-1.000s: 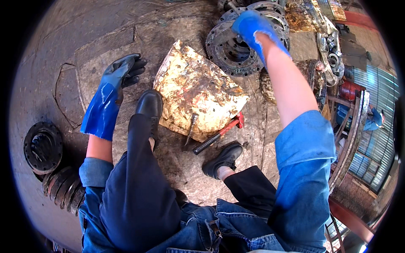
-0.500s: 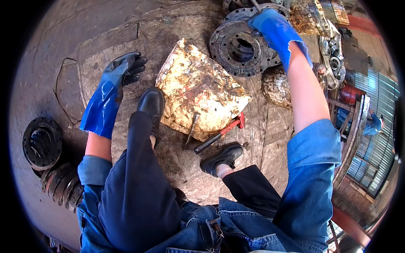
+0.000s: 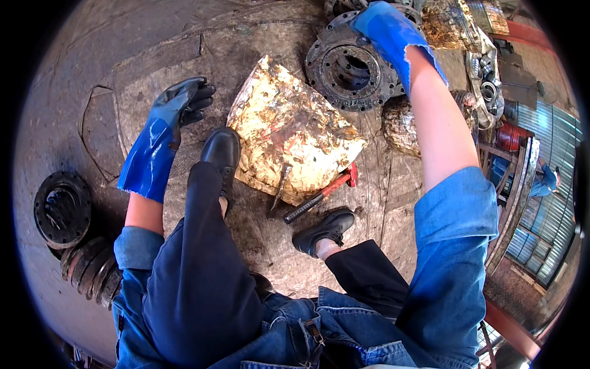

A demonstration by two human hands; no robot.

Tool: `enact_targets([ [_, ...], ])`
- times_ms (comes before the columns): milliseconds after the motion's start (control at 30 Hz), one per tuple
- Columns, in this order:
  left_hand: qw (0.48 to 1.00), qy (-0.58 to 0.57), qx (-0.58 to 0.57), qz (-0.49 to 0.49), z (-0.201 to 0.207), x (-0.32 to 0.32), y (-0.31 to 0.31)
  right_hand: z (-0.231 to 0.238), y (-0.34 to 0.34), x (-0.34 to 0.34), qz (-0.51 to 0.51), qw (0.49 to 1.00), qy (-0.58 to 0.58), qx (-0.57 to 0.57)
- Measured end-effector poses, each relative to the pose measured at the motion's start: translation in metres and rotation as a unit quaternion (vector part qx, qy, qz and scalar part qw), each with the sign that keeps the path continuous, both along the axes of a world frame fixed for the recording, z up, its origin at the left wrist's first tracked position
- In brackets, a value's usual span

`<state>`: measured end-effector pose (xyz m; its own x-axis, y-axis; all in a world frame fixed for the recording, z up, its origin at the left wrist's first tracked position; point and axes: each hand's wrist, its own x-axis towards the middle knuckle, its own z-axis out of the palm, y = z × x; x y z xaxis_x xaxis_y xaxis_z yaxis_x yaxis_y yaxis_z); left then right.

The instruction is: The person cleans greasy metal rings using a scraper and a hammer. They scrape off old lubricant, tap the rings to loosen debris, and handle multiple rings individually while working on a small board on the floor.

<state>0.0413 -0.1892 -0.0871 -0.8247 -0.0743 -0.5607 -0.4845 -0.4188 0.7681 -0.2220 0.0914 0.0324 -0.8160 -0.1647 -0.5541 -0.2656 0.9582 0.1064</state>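
My left hand (image 3: pixel 178 104) is in a blue rubber glove with a dark, dirty palm. Its fingers stretch out loosely over the floor to the left of a greasy golden-brown sheet (image 3: pixel 286 132), holding nothing. My right arm reaches far forward. The gloved right hand (image 3: pixel 381 27) is over dark, oily flanged metal rings (image 3: pixel 332 77), at the top of the view. Its fingers are hidden behind the glove, so any grip there cannot be seen. A hammer (image 3: pixel 322 195) with red head and black grip lies at the sheet's near edge. Beside it rests a chisel-like metal tool (image 3: pixel 282 184).
A black flanged ring (image 3: pixel 61 209) and a ribbed cylindrical part (image 3: pixel 92 270) stand at left. A wrapped bundle (image 3: pixel 399 126) lies below the rings. Bearings (image 3: pixel 488 92) sit on a sheet at right. Another person (image 3: pixel 546 181) is at the far right. My shoes flank the hammer and sheet.
My right hand has shifted slightly up and left over the rings; the rod end seen beside it earlier is no longer visible. My left hand has hardly moved.
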Motion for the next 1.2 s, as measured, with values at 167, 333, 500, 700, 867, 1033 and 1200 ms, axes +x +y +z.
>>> enact_targets([
  [167, 1.0, 0.007, 0.013, 0.01, 0.004, 0.004, -0.001, -0.013, -0.011, 0.027, 0.01, 0.997, 0.06, -0.057],
  [333, 1.0, -0.005, 0.013, 0.003, 0.0, -0.003, 0.0, -0.03, -0.001, 0.034, 0.179, 0.978, 0.108, 0.015],
  [500, 1.0, 0.002, 0.016, 0.004, 0.002, 0.0, 0.002, -0.008, -0.031, 0.005, 0.106, 0.985, 0.119, 0.069],
  [700, 1.0, 0.01, 0.028, 0.001, -0.001, -0.003, 0.003, -0.039, 0.018, 0.053, 0.176, 0.972, 0.124, -0.094],
  [867, 0.999, -0.005, 0.024, 0.021, -0.002, 0.002, 0.001, 0.004, 0.017, 0.083, -0.017, 0.999, -0.015, -0.028],
  [1033, 1.0, 0.0, 0.028, 0.004, -0.002, -0.004, 0.004, 0.064, 0.116, 0.084, -0.306, 0.951, 0.006, -0.052],
  [1200, 1.0, -0.001, 0.009, -0.012, -0.001, -0.002, 0.008, 0.066, 0.19, 0.109, -0.324, 0.936, 0.076, -0.112],
])
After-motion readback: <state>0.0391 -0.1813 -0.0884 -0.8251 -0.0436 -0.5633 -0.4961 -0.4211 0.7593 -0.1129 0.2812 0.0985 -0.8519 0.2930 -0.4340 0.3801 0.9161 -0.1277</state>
